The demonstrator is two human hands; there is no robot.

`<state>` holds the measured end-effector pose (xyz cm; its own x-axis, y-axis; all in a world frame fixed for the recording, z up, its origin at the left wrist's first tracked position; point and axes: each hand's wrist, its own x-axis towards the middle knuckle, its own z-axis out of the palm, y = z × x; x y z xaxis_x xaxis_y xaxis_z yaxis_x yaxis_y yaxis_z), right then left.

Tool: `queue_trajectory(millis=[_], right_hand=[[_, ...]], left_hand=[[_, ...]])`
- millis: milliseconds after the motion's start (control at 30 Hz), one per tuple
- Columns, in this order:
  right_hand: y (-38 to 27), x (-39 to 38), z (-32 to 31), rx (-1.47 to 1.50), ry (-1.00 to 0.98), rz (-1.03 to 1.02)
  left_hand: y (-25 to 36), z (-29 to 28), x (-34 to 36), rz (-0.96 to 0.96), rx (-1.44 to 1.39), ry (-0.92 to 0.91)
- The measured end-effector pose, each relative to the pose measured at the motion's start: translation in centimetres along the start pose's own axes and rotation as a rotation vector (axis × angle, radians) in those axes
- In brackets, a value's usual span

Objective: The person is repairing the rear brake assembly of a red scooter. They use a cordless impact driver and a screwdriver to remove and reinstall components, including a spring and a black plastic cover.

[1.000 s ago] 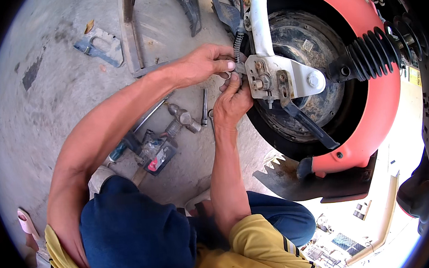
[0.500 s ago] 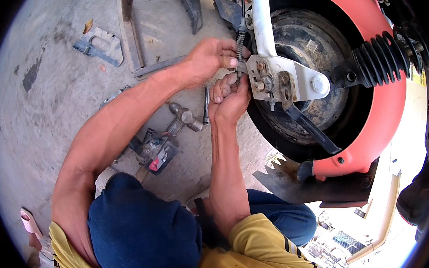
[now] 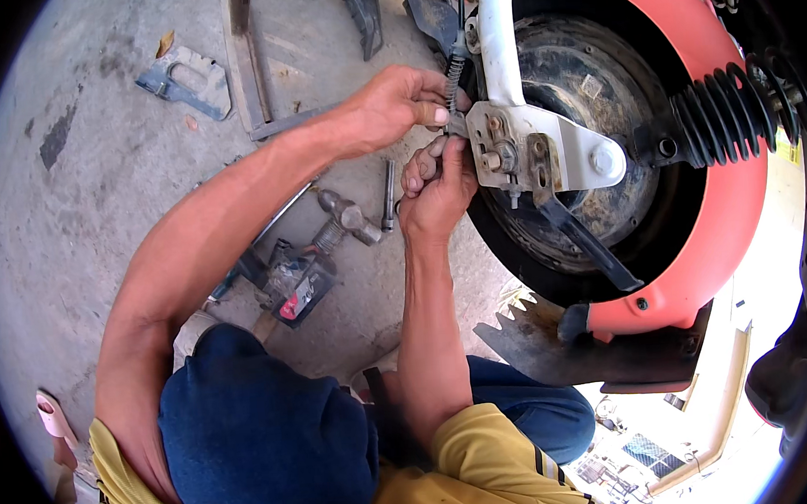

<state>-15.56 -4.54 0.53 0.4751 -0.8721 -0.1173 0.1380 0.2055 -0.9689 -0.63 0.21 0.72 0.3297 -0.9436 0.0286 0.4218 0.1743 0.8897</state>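
Left hand (image 3: 401, 107) half-curled, fingers behind the cable spring (image 3: 453, 83); right hand (image 3: 438, 187) curled just below the spring. Neither's grip can be told. Metal bracket (image 3: 561, 145) just right of both.

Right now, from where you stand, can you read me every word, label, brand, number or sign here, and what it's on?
I can't read any out.
Pink-and-dark label on the package beside the hammer: too small and blurred.
Pale patch on the wheel hub: no lettering I can make out.
Silver bracket by the right hand: none visible.
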Motion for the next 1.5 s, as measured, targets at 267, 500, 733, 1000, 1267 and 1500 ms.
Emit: queue_trajectory(millis=[267,500,733,1000,1267,1500], right_hand=[[-1.7,-0.7,1.0,-0.227,-0.011,0.028],[-1.2,-0.3,0.5,-0.376,0.027,-0.059],[0.1,0.2,0.0,-0.308,0.01,-0.056],[-0.3,-0.3,-0.1,-0.274,0.009,0.058],[1.1,0.5,-2.1,-0.267,-0.032,-0.08],[-0.9,0.2,-1.8,-0.417,-0.001,-0.109]], left_hand=[[0.0,-0.3,-0.3,-0.002,0.047,-0.003],[5.3,-1.0,-1.3,-0.22,0.781,-0.062],[17.6,-0.1,-3.7,-0.527,1.631,-0.43],[15.5,-2.2,-1.8,-0.923,1.087,-0.288],[-5.9,5.5,-3.1,-0.149,-0.618,0.275],[-8.7,7.6,-1.4,-0.013,-0.929,0.236]])
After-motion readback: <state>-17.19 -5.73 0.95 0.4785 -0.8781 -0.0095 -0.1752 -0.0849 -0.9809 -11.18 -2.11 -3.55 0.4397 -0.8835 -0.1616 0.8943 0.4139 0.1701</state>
